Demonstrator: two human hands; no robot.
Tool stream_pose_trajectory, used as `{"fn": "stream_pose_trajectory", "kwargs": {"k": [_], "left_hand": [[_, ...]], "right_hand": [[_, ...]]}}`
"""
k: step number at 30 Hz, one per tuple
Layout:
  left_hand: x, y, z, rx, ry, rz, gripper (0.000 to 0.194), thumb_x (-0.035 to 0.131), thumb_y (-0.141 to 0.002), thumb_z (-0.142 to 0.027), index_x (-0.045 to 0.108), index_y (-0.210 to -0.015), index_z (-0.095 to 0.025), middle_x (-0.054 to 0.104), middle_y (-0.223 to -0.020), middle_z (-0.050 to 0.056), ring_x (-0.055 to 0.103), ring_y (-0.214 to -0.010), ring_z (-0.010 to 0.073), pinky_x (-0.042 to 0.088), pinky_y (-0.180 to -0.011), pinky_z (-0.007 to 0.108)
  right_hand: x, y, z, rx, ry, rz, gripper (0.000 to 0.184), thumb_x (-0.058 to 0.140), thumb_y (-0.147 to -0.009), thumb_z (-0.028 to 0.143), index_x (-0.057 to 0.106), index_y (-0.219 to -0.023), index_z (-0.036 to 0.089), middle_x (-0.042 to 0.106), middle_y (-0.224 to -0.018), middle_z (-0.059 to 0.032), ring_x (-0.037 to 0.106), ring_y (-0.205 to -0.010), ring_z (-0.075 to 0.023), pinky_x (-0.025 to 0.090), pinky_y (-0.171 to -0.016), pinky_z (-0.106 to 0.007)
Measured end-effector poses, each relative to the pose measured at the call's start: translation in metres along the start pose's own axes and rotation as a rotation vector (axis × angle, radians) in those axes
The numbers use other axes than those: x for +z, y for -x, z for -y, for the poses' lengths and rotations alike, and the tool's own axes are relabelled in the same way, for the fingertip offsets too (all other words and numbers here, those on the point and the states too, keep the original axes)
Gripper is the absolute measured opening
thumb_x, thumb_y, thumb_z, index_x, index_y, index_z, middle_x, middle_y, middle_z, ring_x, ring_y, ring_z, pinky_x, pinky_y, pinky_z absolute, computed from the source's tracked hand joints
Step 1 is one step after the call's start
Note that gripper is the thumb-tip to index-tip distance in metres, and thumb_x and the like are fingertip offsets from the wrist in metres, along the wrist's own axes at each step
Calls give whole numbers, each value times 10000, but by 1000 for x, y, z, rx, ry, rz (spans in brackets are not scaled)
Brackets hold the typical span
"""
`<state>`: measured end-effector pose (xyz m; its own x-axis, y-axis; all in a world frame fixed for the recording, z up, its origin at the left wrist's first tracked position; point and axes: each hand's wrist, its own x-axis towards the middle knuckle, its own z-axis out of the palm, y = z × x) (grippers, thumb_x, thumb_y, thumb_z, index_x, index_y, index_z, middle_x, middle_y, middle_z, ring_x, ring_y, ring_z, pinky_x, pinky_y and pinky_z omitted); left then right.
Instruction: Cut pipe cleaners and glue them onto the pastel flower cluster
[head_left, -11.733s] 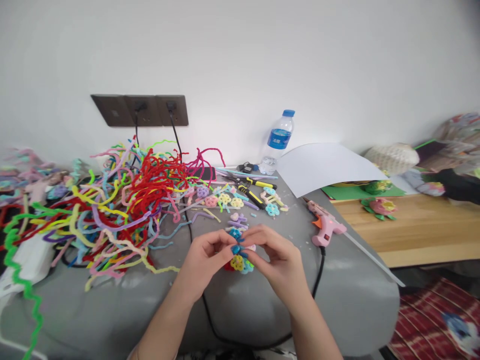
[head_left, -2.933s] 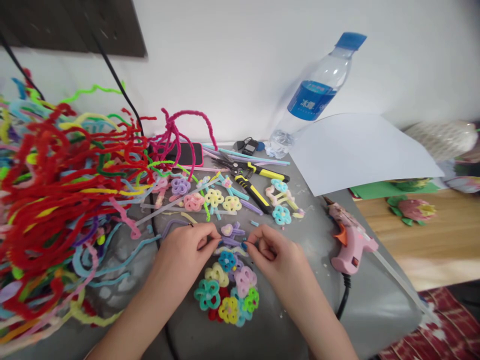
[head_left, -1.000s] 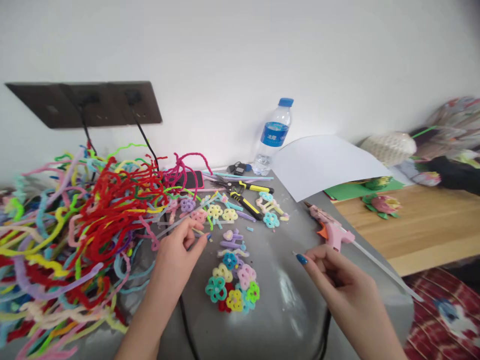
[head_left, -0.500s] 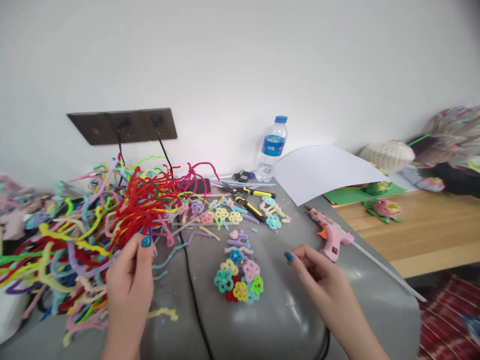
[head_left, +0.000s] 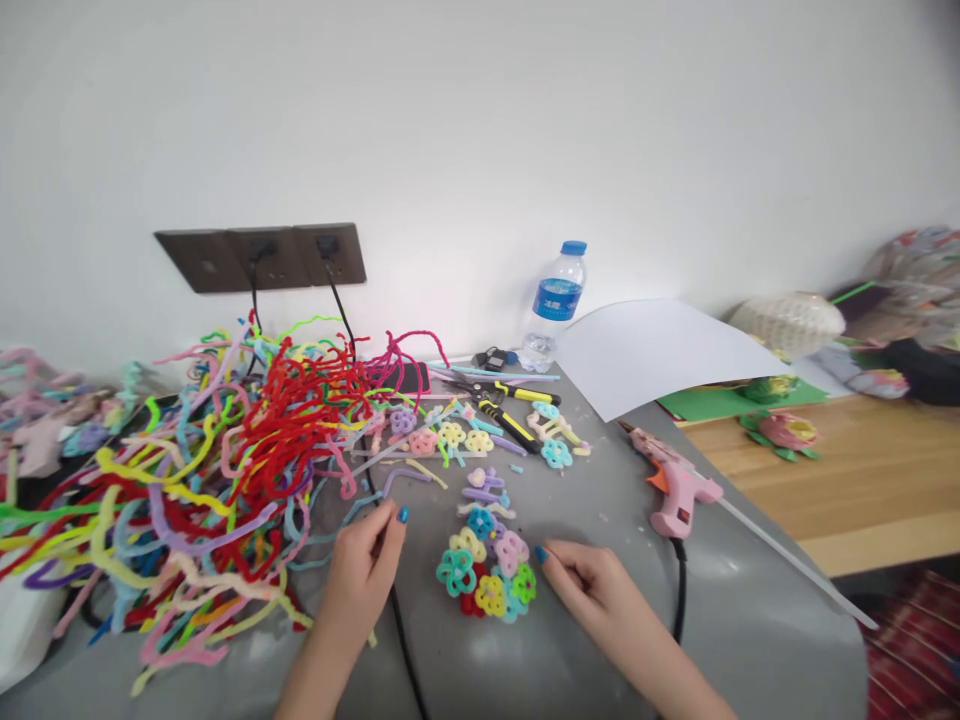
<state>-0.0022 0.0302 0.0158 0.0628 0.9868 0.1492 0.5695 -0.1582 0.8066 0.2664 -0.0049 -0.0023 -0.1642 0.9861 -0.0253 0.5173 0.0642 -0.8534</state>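
The flower cluster (head_left: 487, 575), made of looped pipe cleaners, lies flat on the grey table (head_left: 585, 660) between both hands. The right hand (head_left: 589, 590) rests just beside its right edge, fingers loosely curled, gripping nothing. The left hand (head_left: 364, 565) rests near its left side by the black cable (head_left: 401, 640), at the edge of the pipe-cleaner pile (head_left: 210, 480); whether it pinches a strand cannot be determined.

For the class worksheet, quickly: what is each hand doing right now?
Left hand: fingers loosely curled, apparently empty, beside the pipe cleaners.
Right hand: loosely curled, empty, beside the flower cluster.
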Motion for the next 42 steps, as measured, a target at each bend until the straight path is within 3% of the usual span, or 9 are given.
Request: {"fn": "stream_pose_trajectory", "kwargs": {"k": [8, 16, 23, 30, 42], "left_hand": [[10, 8, -3, -83, 62, -78, 335, 439, -965, -392, 348, -683, -237, 222, -605, -78, 265, -530, 116, 227, -541, 246], [1, 3, 8, 23, -47, 42, 341, 506, -929, -349, 336, -656, -237, 257, -552, -83, 315, -477, 102, 241, -494, 224], [5, 2, 10, 57, -42, -24, 315, 471, -950, -400, 448, -688, -227, 292, -549, -88, 317, -451, 92, 249, -449, 193], [6, 1, 7, 149, -64, -119, 294, 524, -920, -332, 517, -654, -206, 310, -523, -88, 317, -438, 78, 263, -428, 169], [6, 2, 8, 210, -74, -144, 286, 573, -906, -285, 575, -634, -197, 341, -487, -94, 359, -408, 64, 295, -432, 157]], "right_hand": [[-6, -4, 3, 26, 1, 112, 416, 389, -986, 431, 225, -648, 252, 212, -613, 73, 217, -579, -113, 202, -533, -268], [-6, -3, -1, 33, -4, 140, 413, 383, -989, 432, 236, -650, 250, 215, -614, 73, 213, -586, -117, 203, -541, -280], [-5, -3, -4, 8, 15, 146, 399, 370, -976, 408, 222, -640, 253, 191, -592, 76, 206, -558, -115, 199, -513, -289], [-5, -1, -5, -7, 19, 134, 392, 360, -991, 378, 220, -648, 252, 199, -600, 73, 206, -563, -119, 206, -518, -292], [-5, -1, -2, -24, 31, 127, 399, 370, -994, 396, 226, -649, 257, 201, -590, 79, 215, -547, -115, 204, -504, -286]]}}
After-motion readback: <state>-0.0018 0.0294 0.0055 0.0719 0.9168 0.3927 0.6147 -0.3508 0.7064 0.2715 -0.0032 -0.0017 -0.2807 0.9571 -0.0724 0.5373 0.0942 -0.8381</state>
